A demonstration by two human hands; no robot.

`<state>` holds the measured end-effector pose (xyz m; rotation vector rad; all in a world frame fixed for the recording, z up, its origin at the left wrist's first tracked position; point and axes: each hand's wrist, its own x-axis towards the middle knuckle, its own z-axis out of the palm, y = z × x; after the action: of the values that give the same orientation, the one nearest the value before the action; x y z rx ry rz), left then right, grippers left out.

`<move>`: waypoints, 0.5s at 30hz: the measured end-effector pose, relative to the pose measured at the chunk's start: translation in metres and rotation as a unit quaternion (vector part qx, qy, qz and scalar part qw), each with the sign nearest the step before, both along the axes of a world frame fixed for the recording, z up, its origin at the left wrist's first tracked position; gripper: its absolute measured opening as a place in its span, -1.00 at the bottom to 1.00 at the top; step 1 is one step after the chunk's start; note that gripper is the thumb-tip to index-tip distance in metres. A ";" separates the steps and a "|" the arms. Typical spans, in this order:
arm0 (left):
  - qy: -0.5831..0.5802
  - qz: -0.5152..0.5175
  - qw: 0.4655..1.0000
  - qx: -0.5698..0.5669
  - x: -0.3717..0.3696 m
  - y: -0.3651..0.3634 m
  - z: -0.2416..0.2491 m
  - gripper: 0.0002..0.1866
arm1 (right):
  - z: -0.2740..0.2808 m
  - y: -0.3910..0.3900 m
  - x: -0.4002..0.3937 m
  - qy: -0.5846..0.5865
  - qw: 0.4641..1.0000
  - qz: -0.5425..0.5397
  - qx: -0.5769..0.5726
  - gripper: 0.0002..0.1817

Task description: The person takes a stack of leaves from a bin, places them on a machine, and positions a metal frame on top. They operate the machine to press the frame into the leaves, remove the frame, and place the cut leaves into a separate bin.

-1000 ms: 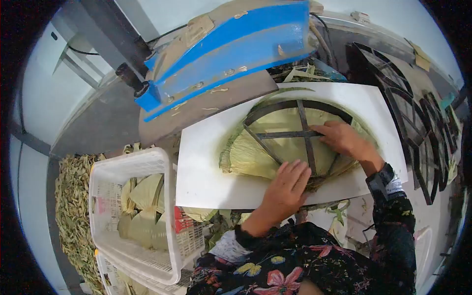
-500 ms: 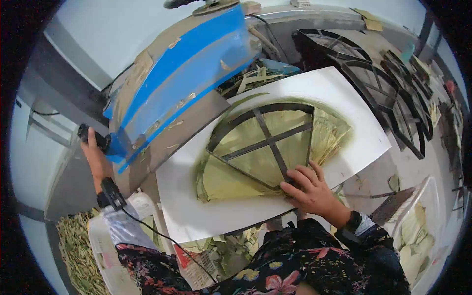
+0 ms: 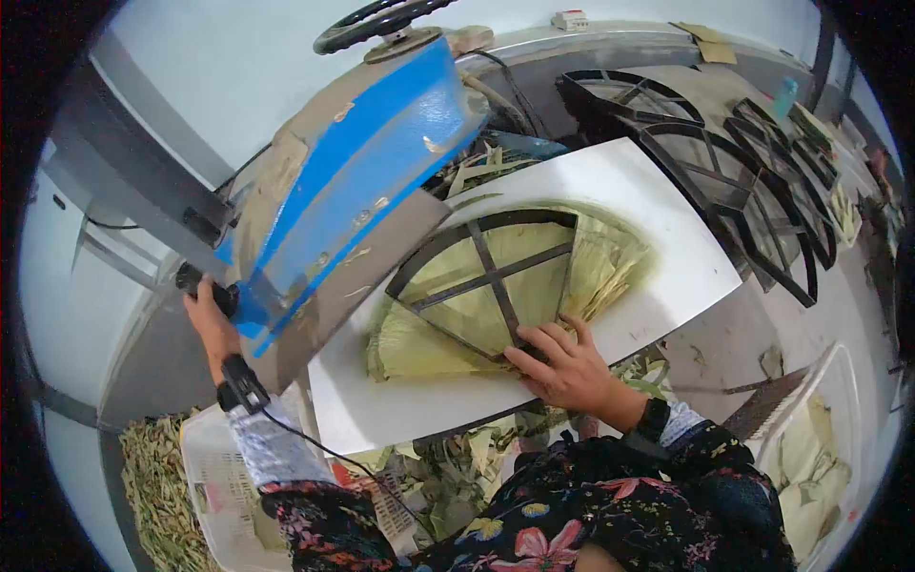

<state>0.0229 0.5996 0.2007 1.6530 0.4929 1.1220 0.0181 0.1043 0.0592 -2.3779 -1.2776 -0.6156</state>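
My left hand (image 3: 212, 322) is closed around a black handle (image 3: 208, 289) at the near end of a blue metal press arm (image 3: 381, 162). My right hand (image 3: 569, 370) rests with bent fingers on the near corner of a dark, fan-shaped metal cutting die (image 3: 494, 276) with crossed bars. Beneath the die, a stack of pale green leaves (image 3: 615, 262) fans out on a white board (image 3: 381, 424). Leaf edges stick out past the die on the right and at the near side. The blue arm stands to the left of the die, not over it.
Several more black dies (image 3: 715, 162) lie at the back right. A white crate (image 3: 839, 400) of leaves is at right, another white basket (image 3: 205, 467) at lower left. Leaf scraps (image 3: 162, 496) heap on the floor. A black handwheel (image 3: 381, 21) stands behind the arm.
The view has shifted, showing more of the handwheel. My left hand and the blue arm's handle end have come slightly closer to the board. My right hand stays on the die.
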 end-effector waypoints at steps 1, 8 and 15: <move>-0.007 -0.007 1.000 0.005 -0.010 -0.023 0.002 -0.65 | -0.001 0.001 0.001 0.001 1.000 0.000 0.005 -0.39; 0.042 0.028 0.998 0.036 -0.080 -0.132 -0.003 -0.57 | 0.006 -0.002 0.004 0.025 0.999 0.025 0.033 -0.35; -0.038 0.150 0.971 0.180 -0.069 -0.112 0.029 -0.49 | 0.098 0.041 0.013 0.180 0.920 0.197 0.286 -0.32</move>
<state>-0.0460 0.4881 0.2300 1.8784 0.5231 1.5666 0.0310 0.1451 0.1573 -1.6040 -1.1603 -0.3398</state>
